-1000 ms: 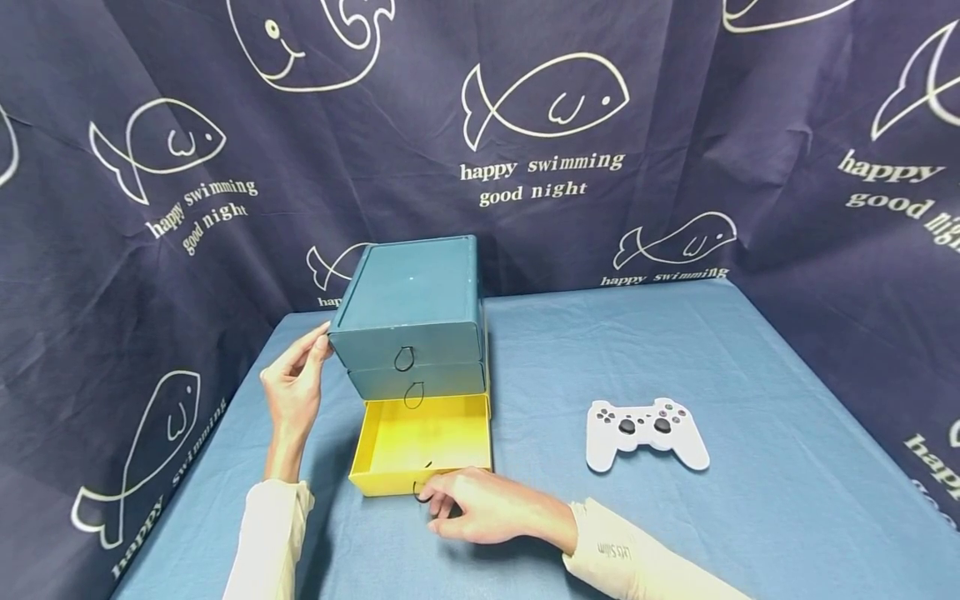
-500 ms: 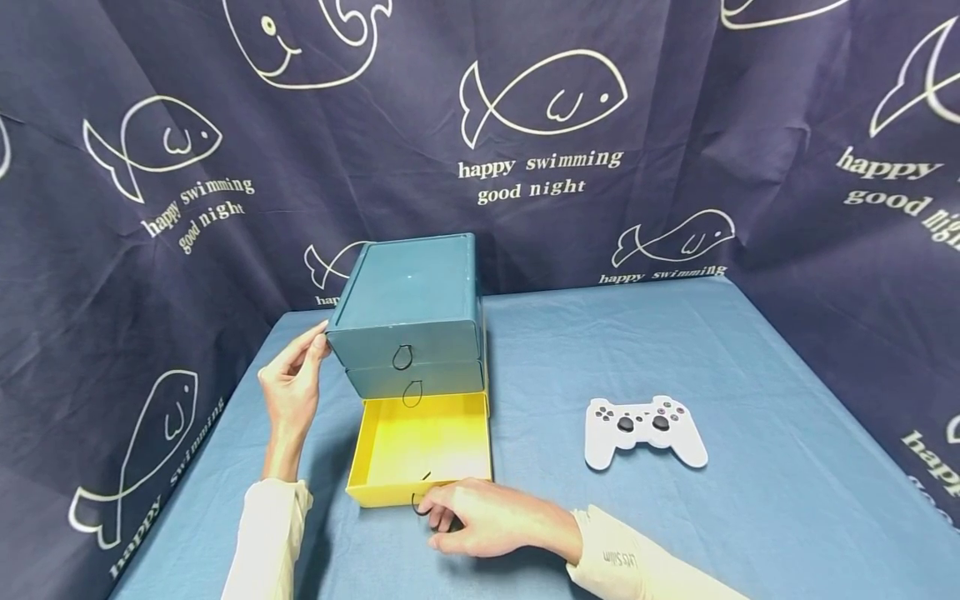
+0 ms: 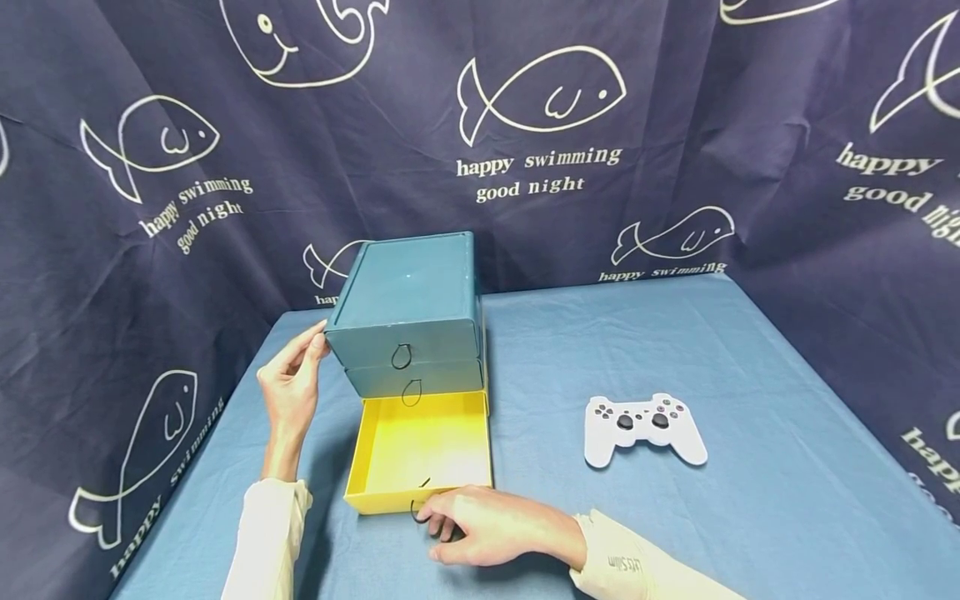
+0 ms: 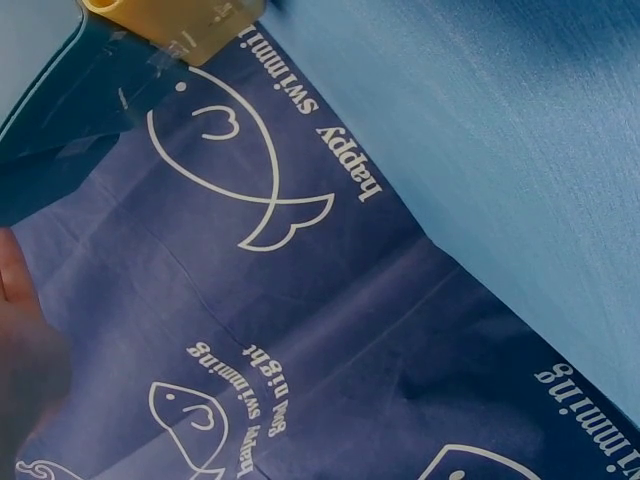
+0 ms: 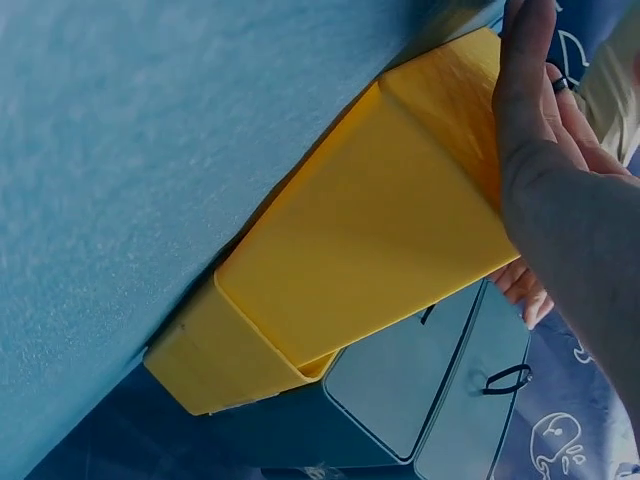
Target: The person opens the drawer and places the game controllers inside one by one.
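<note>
A stacked drawer cabinet (image 3: 408,283) has two teal tiers above a yellow bottom drawer (image 3: 420,442), which is pulled out and looks empty inside apart from a small dark end of cord at its front wall. My left hand (image 3: 292,392) holds the front left corner of the top teal tier between thumb and fingers. At the yellow drawer's front, my right hand (image 3: 487,525) has its curled fingers on the black loop handle (image 3: 415,512); the right wrist view shows the back of this hand against the yellow drawer front, its fingertips partly hidden.
A white game controller (image 3: 645,429) lies on the blue tablecloth (image 3: 570,350) to the right of the cabinet. Dark blue fish-print curtain (image 3: 540,225) hangs behind and at both sides. Both teal drawers are closed, each with a black loop (image 3: 402,357).
The yellow drawer has slid a little farther out toward me, with my right hand moving back along with it. My left hand stays on the cabinet's corner.
</note>
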`<state>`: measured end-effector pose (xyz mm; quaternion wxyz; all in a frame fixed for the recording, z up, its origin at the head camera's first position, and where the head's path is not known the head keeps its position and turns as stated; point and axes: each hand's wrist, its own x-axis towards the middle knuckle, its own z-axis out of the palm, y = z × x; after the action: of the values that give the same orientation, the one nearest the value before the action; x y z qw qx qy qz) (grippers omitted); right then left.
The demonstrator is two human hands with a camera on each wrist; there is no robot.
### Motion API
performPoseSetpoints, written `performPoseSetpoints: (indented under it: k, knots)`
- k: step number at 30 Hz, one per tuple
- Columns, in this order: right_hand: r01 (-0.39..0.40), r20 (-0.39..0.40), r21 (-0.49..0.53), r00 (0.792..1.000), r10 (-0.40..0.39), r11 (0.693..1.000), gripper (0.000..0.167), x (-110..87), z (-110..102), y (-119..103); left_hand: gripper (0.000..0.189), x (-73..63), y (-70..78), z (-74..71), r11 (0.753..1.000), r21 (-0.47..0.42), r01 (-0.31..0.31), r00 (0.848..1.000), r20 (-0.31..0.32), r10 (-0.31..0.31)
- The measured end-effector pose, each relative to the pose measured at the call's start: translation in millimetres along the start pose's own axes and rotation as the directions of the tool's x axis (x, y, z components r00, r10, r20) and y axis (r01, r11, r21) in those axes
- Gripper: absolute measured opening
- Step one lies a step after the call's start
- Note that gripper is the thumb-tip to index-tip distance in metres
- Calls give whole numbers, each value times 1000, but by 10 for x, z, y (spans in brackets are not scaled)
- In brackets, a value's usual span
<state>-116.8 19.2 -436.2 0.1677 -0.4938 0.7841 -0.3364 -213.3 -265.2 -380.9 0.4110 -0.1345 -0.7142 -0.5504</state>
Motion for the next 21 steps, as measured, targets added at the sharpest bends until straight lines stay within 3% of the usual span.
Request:
performPoseSetpoints:
  k: [17,21]
  knots:
    - [6,20,-26,1000,-5,1000,41,-38,19,-17,27,-7,-23,-4,1000,14,24,1000,3,-24]
    - [5,33,6,999,-5,1000,44,-60,-4,-21,27,-4,-20,-5,1000,9,26,1000,1,-26]
